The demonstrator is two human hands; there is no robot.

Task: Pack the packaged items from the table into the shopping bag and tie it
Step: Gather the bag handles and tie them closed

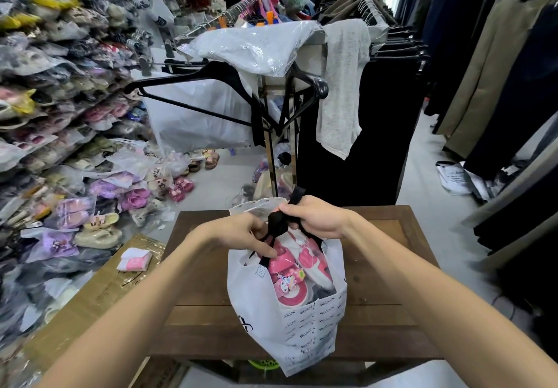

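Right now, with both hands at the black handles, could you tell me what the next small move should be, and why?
Probably pull the black handles apart to snug the knot. The left hand and right hand each grip a strap, a knot sits between them, and the pink shoes already lie inside the white shopping bag.

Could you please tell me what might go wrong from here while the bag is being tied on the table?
1. The shopping bag hangs over the near edge of the table; pulling the black straps could tip it off.
2. The pink shoes sit high in the gaping mouth and could slide out if the knot stays loose.
3. The left hand and right hand pull at one knot; the thin bag may tear at the strap holes.
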